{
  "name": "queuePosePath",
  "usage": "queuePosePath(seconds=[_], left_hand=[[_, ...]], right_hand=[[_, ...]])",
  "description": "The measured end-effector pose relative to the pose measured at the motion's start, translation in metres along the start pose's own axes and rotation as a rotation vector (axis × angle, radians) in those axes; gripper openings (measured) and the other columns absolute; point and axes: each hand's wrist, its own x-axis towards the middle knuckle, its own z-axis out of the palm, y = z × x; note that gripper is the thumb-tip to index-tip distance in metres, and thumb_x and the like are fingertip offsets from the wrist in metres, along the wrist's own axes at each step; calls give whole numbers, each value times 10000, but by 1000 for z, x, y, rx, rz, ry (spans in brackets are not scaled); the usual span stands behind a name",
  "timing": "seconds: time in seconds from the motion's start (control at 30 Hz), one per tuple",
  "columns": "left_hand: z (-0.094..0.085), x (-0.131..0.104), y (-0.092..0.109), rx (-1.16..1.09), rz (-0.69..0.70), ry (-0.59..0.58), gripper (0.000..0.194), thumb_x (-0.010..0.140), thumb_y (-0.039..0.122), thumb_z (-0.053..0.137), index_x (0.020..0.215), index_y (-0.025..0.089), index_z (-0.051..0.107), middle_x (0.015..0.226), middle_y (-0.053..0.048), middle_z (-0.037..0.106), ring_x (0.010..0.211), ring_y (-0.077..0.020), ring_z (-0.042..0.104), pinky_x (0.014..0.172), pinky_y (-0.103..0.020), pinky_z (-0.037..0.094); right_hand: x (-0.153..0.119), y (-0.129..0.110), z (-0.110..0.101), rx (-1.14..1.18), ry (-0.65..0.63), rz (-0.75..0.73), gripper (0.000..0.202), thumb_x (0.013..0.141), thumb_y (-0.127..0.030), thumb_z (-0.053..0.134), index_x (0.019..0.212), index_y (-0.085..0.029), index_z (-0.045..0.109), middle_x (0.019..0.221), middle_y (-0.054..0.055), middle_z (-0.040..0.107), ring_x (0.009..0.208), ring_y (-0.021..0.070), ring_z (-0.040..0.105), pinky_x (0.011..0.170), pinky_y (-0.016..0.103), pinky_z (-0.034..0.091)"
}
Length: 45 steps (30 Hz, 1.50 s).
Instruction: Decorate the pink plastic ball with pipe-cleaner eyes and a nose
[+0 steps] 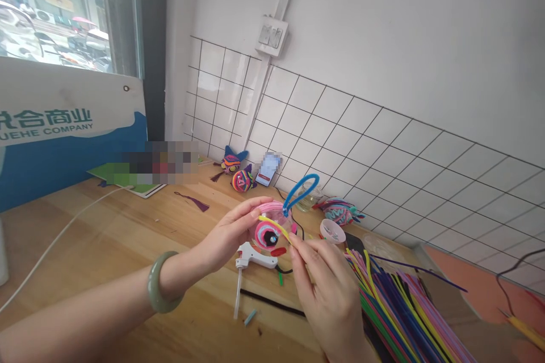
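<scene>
My left hand (232, 229) is closed round a clear ball craft (279, 216) and keeps it above the table. A pink strip covers its top, a spiral eye (263, 236) with a black centre decorates its side, and a red piece sits lower down. From the top rises a blue pipe-cleaner loop (303, 186). A yellow pipe cleaner (276, 224) lies along the ball above the eye. Its right end is pinched by my right hand (327, 283), and its left end reaches my left fingertips. Parts of the ball are hidden behind my fingers.
Below my hands lies a white glue gun (258, 256). Many coloured pipe cleaners (400, 300) spread at the right. Behind stand a pink bowl (332, 231), a glass jar (307, 198), a phone (268, 170) and several finished crafts (243, 180). A wire grid (353, 119) lines the wall.
</scene>
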Motion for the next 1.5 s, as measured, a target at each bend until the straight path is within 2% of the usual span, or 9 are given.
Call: queuePosePath(seconds=[0.17, 0.37, 0.63, 0.87, 1.2, 1.5], left_hand=[[0, -2, -2, 44, 20, -38, 302, 887, 307, 529, 1174, 230, 586, 1246, -89, 604, 1062, -238, 581, 834, -325, 468], [2, -4, -2, 83, 34, -18, 302, 890, 317, 524, 1175, 238, 584, 1291, -75, 573, 1131, -248, 538, 882, -334, 449], [4, -5, -3, 5, 10, -38, 302, 884, 309, 533, 1167, 224, 590, 1217, -88, 615, 1017, -227, 594, 805, -314, 479], [5, -5, -4, 20, 30, -25, 289, 893, 316, 518, 1164, 238, 583, 1239, -80, 597, 1015, -221, 587, 784, -303, 483], [7, -7, -4, 63, 40, 10, 319, 884, 353, 529, 1181, 243, 567, 1287, -87, 563, 1069, -254, 565, 806, -329, 477], [4, -3, -7, 12, -12, -8, 315, 884, 332, 534, 1182, 231, 551, 1181, -87, 615, 943, -210, 597, 765, -342, 506]], right_hand=[[-2, 0, 2, -12, 6, 14, 221, 806, -35, 582, 1000, -121, 644, 809, 85, 665, 785, 186, 633, 722, 332, 512], [-4, -3, 5, -17, 38, 22, 242, 814, -50, 578, 1033, -136, 634, 813, 76, 675, 753, 172, 642, 696, 306, 523], [-7, -7, 9, 51, 29, 68, 297, 824, -27, 537, 1086, -139, 622, 828, 100, 676, 753, 188, 651, 658, 314, 539], [-5, -9, 9, 125, 42, 114, 273, 829, -40, 533, 1051, -157, 640, 811, 80, 673, 738, 171, 652, 643, 280, 533], [-9, -3, 10, 83, -42, 68, 378, 846, -18, 504, 1189, -156, 581, 793, 72, 613, 722, 168, 592, 643, 304, 492], [-11, 4, 12, -32, -55, 12, 370, 840, -28, 521, 1189, -135, 586, 782, 76, 619, 688, 170, 567, 632, 312, 464]])
